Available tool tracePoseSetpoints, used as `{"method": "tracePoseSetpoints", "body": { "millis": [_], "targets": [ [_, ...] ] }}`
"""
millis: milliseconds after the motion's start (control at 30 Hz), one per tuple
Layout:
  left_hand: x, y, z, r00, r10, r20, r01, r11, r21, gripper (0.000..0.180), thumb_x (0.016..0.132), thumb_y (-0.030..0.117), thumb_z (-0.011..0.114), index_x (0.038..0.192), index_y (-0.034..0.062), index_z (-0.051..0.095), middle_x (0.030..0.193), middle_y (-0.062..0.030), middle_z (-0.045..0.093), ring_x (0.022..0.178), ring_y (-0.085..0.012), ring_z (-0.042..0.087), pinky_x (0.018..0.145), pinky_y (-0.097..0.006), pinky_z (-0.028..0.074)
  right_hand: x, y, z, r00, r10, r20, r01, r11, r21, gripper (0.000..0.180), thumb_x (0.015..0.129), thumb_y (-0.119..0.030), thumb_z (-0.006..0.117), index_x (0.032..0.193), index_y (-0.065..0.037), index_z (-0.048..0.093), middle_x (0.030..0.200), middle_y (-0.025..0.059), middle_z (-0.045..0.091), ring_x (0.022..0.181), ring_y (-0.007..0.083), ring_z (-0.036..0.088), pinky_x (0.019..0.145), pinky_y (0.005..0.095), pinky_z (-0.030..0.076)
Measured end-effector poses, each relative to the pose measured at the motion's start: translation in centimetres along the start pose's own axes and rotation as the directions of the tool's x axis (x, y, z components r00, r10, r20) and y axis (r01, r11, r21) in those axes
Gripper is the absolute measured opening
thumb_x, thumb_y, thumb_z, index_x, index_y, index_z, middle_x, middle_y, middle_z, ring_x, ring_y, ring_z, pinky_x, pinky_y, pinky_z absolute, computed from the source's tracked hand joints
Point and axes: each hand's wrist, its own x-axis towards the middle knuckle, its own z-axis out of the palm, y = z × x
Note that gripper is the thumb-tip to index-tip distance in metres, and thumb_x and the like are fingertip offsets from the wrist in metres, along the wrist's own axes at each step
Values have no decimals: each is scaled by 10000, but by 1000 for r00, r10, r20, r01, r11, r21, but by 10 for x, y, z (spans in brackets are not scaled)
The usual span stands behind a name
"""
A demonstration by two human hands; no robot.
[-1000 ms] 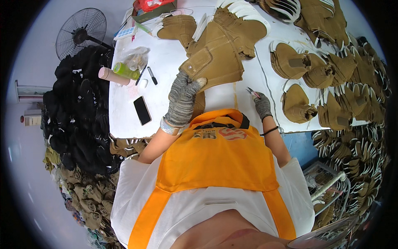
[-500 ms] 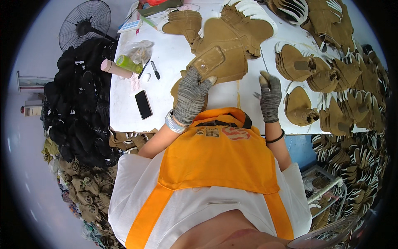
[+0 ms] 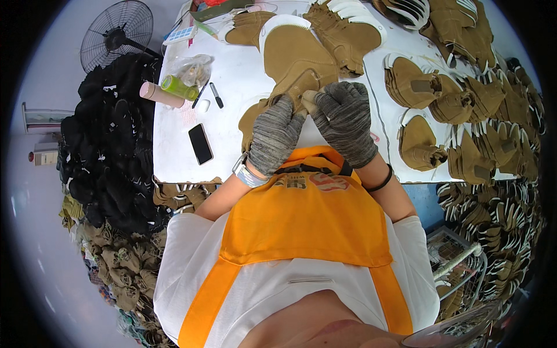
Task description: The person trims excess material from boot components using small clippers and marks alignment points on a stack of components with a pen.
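Observation:
A brown suede boot upper (image 3: pixel 296 55) with a white far edge lies before me on the white table (image 3: pixel 177 142). My left hand (image 3: pixel 272 136), in a grey knit glove with bare fingertips, is closed on its near edge. My right hand (image 3: pixel 345 123), gloved alike, pinches the same edge just beside it, thumb and fingers pressed together. Between the two hands the material is bunched, and the fingertips partly hide it. Another brown piece (image 3: pixel 249 123) lies by my left hand, partly covered. Beside the right wrist is a small pink loop (image 3: pixel 375 137).
Stacked brown uppers (image 3: pixel 409 84) cover the table's right side; more uppers (image 3: pixel 345 37) lie at the back. To the left are a phone (image 3: pixel 201 144), a pink bottle (image 3: pixel 161 94), a green bottle (image 3: pixel 178 88) and a marker (image 3: pixel 216 95). Black pieces (image 3: pixel 110 145) are heaped beyond the left edge.
My right hand has moved left from the bare table onto the upper and closed on its edge. The upper has shifted and turned, so its white far edge now shows.

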Motion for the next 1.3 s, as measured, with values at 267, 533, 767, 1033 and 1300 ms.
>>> {"method": "tracePoseSetpoints", "body": {
  "millis": [267, 533, 767, 1033, 1300],
  "targets": [
    [6, -11, 10, 997, -44, -61, 33, 983, -180, 335, 844, 71, 640, 1161, -8, 568, 925, -170, 670, 835, -282, 663, 706, -344, 520, -14, -10, 2, 944, 330, 35, -303, 815, 495, 269, 705, -187, 767, 901, -59, 634, 827, 70, 599, 734, 242, 596, 657, 381, 469],
    [5, 4, 8, 998, -26, -52, 18, 990, -139, 290, 796, 80, 689, 1048, -15, 581, 808, -202, 624, 749, -360, 619, 656, -385, 510, 0, -4, -8, 989, 143, -42, -140, 988, 60, 183, 684, -151, 752, 820, -83, 651, 760, 56, 612, 675, 233, 593, 628, 367, 453],
    [3, 2, 9, 998, 62, -27, -62, 998, -9, 309, 817, 105, 671, 1065, -49, 569, 756, -156, 624, 684, -303, 624, 617, -356, 497, -2, -3, -3, 947, 294, 128, -320, 890, 324, 192, 718, -179, 748, 818, -87, 613, 744, 65, 587, 702, 244, 584, 617, 365, 460],
    [12, 0, 7, 997, -80, -6, 71, 911, -407, 337, 864, 87, 631, 1174, -18, 552, 983, -201, 660, 910, -314, 644, 789, -366, 506, -30, 2, -14, 851, 423, 311, -506, 507, 697, 263, 769, -179, 735, 956, -40, 612, 845, 96, 622, 752, 226, 592, 676, 312, 486],
    [16, 0, -11, 961, -193, 198, 274, 578, -768, 462, 876, 109, 651, 1289, -15, 485, 1174, -116, 613, 1056, -174, 583, 929, -294, 459, -167, 159, 23, 452, 811, 371, -615, 585, -529, 402, 794, -398, 694, 1104, -149, 636, 1097, 94, 633, 1028, 260, 602, 875, 453, 445]
  ]
}}
